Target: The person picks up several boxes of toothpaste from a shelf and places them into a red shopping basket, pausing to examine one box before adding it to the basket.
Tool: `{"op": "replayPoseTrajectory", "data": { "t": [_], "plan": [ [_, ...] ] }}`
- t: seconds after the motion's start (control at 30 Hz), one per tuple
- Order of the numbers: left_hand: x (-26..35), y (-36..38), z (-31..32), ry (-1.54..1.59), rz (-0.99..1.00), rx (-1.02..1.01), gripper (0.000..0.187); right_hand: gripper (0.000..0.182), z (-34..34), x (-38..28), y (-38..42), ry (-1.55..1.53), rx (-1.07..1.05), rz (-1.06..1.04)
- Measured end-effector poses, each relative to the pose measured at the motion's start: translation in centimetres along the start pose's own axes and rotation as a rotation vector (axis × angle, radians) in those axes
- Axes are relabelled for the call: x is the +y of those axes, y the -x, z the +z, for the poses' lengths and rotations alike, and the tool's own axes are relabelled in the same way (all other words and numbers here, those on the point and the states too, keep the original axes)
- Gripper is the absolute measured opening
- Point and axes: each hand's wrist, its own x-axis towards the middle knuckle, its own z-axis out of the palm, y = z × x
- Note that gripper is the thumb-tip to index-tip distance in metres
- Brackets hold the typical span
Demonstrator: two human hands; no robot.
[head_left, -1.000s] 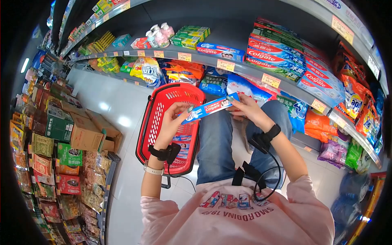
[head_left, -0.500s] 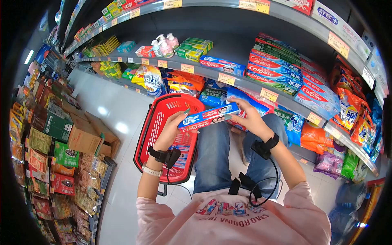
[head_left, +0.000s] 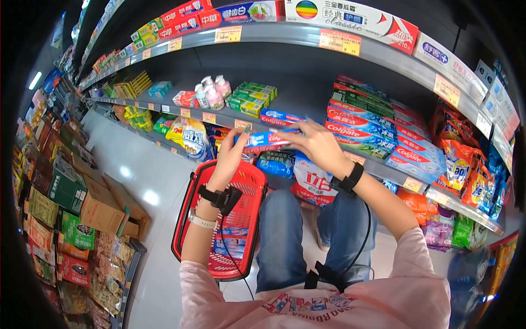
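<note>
A blue and red Colgate box (head_left: pixel 263 141) is held level between my two hands, at the front edge of the middle shelf. My left hand (head_left: pixel 233 151) grips its left end, with the fingers partly behind it. Over the right end lie the fingers of my right hand (head_left: pixel 318 143), closed on the box. Just behind the held box, another Colgate box (head_left: pixel 279 117) lies on the shelf (head_left: pixel 307 77). Stacked Colgate boxes (head_left: pixel 350 130) stand to the right. Below my left forearm is a red basket (head_left: pixel 183 219) with several toothpaste boxes (head_left: pixel 233 244) inside.
Pump bottles (head_left: pixel 212 94) and green-yellow boxes (head_left: pixel 253 97) stand on the shelf. Detergent bags (head_left: pixel 312 181) lie beneath it. An upper shelf edge (head_left: pixel 263 34) with more boxes crosses overhead. Cardboard boxes (head_left: pixel 104 208) and packaged goods line the left side of the aisle.
Both hands have raised the Colgate box toward the middle shelf. My right hand now covers more of its right end. The view has shifted, showing more of the upper shelf.
</note>
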Motion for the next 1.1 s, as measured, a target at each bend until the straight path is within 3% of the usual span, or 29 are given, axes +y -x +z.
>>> {"op": "replayPoseTrajectory", "data": {
  "t": [0.03, 0.07, 0.13, 0.33, 0.43, 0.53, 0.6, 0.7, 0.93, 0.97, 1.1],
  "plan": [
    [0.2, -1.0, 0.4, -0.153, 0.160, 0.069, 0.029, 0.048, -0.4, 0.3, -1.0, 0.120, 0.005, 0.008],
    [0.3, -2.0, 0.7, -0.153, 0.165, 0.071, 0.029, 0.048, 0.0, 1.4, -1.7, 0.139, 0.016, 0.020],
    [0.6, -4.1, 1.3, -0.615, 0.592, 0.183, 0.035, 0.047, 0.2, 3.0, -3.1, 0.246, 0.035, 0.056],
    [-2.1, -8.3, 3.3, -0.579, 0.606, 0.009, 0.048, 0.029, 2.4, 7.6, -5.1, 0.478, 0.002, 0.273],
    [-3.5, -9.0, 4.4, -0.629, 0.609, -0.049, 0.051, 0.022, 3.5, 9.2, -4.9, 0.445, -0.162, 0.264],
    [-4.5, -9.2, 5.4, -0.684, 0.571, -0.130, 0.052, 0.020, 4.3, 9.5, -4.9, 0.423, -0.147, 0.253],
    [-5.6, -9.5, 5.7, -0.790, 0.542, -0.157, 0.052, 0.022, 4.3, 9.9, -5.4, 0.384, -0.231, 0.291],
    [-6.3, -9.6, 5.9, -0.772, 0.553, -0.122, 0.052, 0.034, 5.0, 11.7, -5.9, 0.010, -0.396, 0.385],
    [-7.0, -9.5, 5.9, -0.919, 0.629, -0.114, 0.047, 0.042, 4.2, 11.3, -6.4, 0.013, -0.640, 0.349],
    [-7.1, -9.4, 6.0, -0.949, 0.665, -0.091, 0.044, 0.033, 4.6, 11.9, -6.0, 0.022, -0.611, 0.275],
    [-7.4, -9.4, 6.1, -0.958, 0.689, -0.089, 0.044, 0.035, 4.7, 12.4, -5.1, -0.050, -0.649, 0.304]
  ]
}}
